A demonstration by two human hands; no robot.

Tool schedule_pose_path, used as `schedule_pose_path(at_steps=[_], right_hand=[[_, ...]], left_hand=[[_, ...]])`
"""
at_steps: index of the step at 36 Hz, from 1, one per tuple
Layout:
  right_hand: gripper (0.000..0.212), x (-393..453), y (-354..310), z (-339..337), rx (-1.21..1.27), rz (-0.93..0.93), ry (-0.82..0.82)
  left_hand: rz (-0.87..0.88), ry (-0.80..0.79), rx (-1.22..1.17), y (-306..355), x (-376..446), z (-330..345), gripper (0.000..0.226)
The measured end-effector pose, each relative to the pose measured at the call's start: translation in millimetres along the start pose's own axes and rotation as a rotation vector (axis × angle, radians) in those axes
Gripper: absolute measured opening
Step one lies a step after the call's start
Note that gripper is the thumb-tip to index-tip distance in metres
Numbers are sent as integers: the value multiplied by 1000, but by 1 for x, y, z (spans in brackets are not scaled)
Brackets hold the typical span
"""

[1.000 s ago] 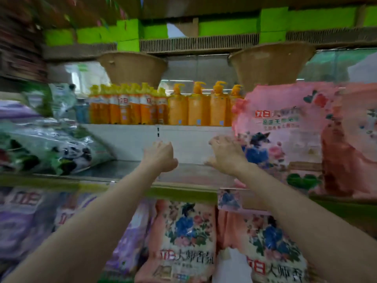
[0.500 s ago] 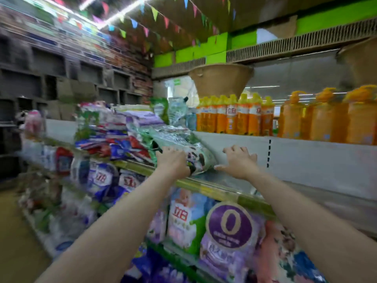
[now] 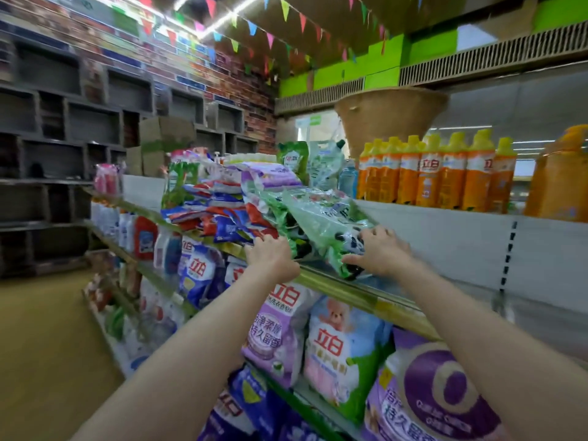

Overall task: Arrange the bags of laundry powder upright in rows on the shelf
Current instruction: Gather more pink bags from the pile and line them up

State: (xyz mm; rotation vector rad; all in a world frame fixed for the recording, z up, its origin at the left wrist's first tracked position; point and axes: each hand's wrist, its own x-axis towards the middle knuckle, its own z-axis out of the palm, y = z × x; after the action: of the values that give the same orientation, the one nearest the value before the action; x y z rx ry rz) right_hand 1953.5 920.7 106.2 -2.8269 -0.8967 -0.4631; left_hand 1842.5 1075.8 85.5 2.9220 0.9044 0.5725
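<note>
On shelf [image 3: 356, 289] front edge, 1 green panda-print laundry powder bag [image 3: 321, 221] lies tilted atop a messy pile. L hand [image 3: 272, 257] rests by its near-left end, grip unclear; R hand [image 3: 380, 253], fingers spread, presses its right end. Behind: approx 8 orange bottles [image 3: 445, 176], 1 woven basket [image 3: 386, 117].

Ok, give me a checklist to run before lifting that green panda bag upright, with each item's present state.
1. Right hand on the green plastic panda-print bag: ok, fingers touch its lower end.
2. Left hand on the same bag: cannot tell, it sits at the bag's left edge.
3. Bag upright: not ok, it lies slanted on the pile.
4. Bare metal shelf to its right for standing it: ok.
5. Red-and-blue bags beside it in rows: not ok, heaped flat.
6. Orange bottles out of the way: ok, on the ledge behind.
</note>
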Motion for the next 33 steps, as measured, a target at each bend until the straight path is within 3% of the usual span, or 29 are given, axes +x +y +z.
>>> schedule_pose_path(at_steps=[10,18,26,30,33], right_hand=[[76,67,36,14,43,31,5],[78,122,71,30,119,36,10],[81,163,88,44,473,117,-179],[78,183,94,52,558,124,-234],[77,193,99,53,585,134,-279]], left_hand=[[58,19,7,34,63,25,48],[-1,-105,-103,72,101,52,102],[-46,-317,-525,83,115,57,100],[-119,-398,-841,92,120,57,136],[-181,-432,-977,99,132,61,134]])
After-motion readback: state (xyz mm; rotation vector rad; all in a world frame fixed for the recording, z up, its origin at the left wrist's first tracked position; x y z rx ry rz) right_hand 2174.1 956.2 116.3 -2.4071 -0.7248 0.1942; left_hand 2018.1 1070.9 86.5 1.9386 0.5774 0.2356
